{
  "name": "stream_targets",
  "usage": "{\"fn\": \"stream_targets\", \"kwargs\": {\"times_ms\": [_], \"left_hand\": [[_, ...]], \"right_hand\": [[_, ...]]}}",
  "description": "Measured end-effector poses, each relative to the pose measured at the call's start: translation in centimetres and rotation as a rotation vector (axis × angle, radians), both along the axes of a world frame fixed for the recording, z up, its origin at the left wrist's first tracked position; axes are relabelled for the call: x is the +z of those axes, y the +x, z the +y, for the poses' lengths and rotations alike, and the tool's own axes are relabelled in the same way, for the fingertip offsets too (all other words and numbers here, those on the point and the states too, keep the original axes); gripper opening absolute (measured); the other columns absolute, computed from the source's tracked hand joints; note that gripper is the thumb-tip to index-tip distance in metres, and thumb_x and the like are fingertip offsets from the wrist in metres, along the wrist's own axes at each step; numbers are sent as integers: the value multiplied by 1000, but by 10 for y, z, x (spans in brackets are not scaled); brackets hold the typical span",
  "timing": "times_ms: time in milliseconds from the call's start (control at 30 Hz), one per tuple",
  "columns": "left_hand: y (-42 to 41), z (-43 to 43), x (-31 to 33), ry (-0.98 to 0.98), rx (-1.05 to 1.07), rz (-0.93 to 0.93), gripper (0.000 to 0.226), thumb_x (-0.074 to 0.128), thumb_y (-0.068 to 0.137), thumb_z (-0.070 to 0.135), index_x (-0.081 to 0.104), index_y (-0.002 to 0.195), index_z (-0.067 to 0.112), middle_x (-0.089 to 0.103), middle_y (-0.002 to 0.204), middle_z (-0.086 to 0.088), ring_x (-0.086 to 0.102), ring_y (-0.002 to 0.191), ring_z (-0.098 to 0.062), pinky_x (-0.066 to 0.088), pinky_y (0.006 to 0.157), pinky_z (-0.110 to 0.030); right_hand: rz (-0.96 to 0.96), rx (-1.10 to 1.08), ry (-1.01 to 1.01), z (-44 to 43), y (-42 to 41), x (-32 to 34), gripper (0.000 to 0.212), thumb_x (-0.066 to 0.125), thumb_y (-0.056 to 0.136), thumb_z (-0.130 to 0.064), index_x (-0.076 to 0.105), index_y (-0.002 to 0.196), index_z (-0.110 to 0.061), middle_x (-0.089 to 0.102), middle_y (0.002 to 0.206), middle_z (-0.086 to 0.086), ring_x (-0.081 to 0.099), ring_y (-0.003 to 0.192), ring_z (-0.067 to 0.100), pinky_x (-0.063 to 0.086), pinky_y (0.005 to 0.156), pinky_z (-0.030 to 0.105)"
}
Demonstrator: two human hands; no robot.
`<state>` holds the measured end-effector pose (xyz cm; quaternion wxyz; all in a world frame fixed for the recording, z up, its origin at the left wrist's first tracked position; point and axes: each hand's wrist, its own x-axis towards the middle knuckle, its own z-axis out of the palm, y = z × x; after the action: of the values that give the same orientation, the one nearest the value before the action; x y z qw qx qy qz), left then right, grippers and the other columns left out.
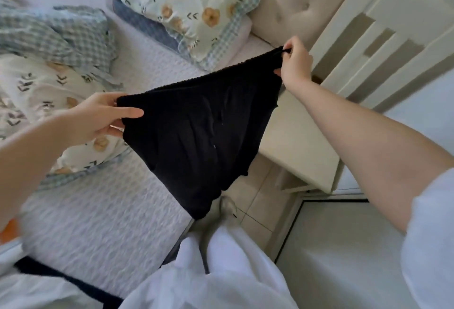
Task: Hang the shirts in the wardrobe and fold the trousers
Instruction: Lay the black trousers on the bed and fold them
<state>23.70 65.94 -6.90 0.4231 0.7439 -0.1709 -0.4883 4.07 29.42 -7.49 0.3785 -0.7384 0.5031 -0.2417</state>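
Black trousers (196, 132) stretched in mid-air over the bed (103, 222) edge, left hand (103, 117) pinching one waistband corner, right hand (293, 63) gripping the other. The right-hand hold looks thin. If it slips, the cloth likely drops to the floor (260, 200).

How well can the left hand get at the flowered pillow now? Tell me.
Probably not yet: the left hand grips the black shorts, stretched with the right hand. Nothing lies between it and the pillow.

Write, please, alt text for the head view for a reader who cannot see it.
A left hand and right hand hold a black garment stretched by its waistband over the edge of a bed. A floral pillow and rumpled quilt lie on it.
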Motion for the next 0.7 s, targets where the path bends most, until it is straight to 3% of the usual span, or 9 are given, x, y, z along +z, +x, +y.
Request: {"fn": "stream_targets", "kwargs": {"times_ms": [100, 200, 300, 400, 500, 567, 700], "left_hand": [[11, -1, -30, 74, 142, -32, 55, 85, 63, 36, 65, 114, 25, 74, 103, -12, 69, 94, -42, 44, 77, -50], [17, -7, -56, 125, 304, -102, 34, 76, 85, 22, 56, 112, 25, 71, 103, -11, 68, 88, -32, 49, 81, -51], [24, -4, -77, 119, 538, -100, 38, 72, 89, 16, 57, 122, 25, 70, 107, -6, 69, 98, -25, 53, 95, -47], [38, 7, -97, 178, 669, -147, 28, 74, 87, 22, 68, 115, 20, 73, 106, 0, 69, 101, -22, 50, 100, -43], [45, 12, -112, 234, 772, -214, 30, 66, 94, 20, 65, 123, 13, 68, 109, -2, 66, 104, -22, 50, 98, -38], [53, 16, -123, 249, 798, -258, 27, 60, 98, 20, 62, 124, 17, 66, 111, -1, 64, 106, -22, 50, 97, -39], [73, 33, -147, 368, 836, -350, 26, 52, 100, 31, 56, 123, 20, 62, 116, 1, 60, 110, -25, 48, 99, -49]], "right_hand": [[51, 124, -36, -14, 36, -22, 17, 37, 96, -3, 44, 89, -17, 45, 78, -5, 45, 68, 15, 56, 70, 48], [68, 276, -64, -24, 75, -40, 17, 36, 96, -4, 43, 91, -19, 51, 87, -2, 50, 77, 16, 53, 78, 46], [76, 396, -43, -30, 123, -60, 18, 37, 96, -4, 43, 91, -20, 49, 83, -4, 49, 76, 17, 52, 77, 48], [152, 530, -54, -31, 169, -81, 18, 41, 95, -5, 45, 90, -21, 52, 84, 0, 57, 80, 26, 53, 75, 48], [177, 644, -56, -20, 211, -103, 18, 42, 94, -3, 46, 90, -21, 48, 75, -6, 51, 74, 20, 45, 65, 36], [175, 676, -65, -6, 236, -117, 18, 41, 95, -2, 46, 91, -19, 44, 73, -8, 45, 68, 13, 37, 59, 24], [143, 735, -50, 19, 279, -146, 19, 39, 94, -2, 47, 93, -19, 46, 77, -6, 43, 68, 12, 35, 57, 24]]}}
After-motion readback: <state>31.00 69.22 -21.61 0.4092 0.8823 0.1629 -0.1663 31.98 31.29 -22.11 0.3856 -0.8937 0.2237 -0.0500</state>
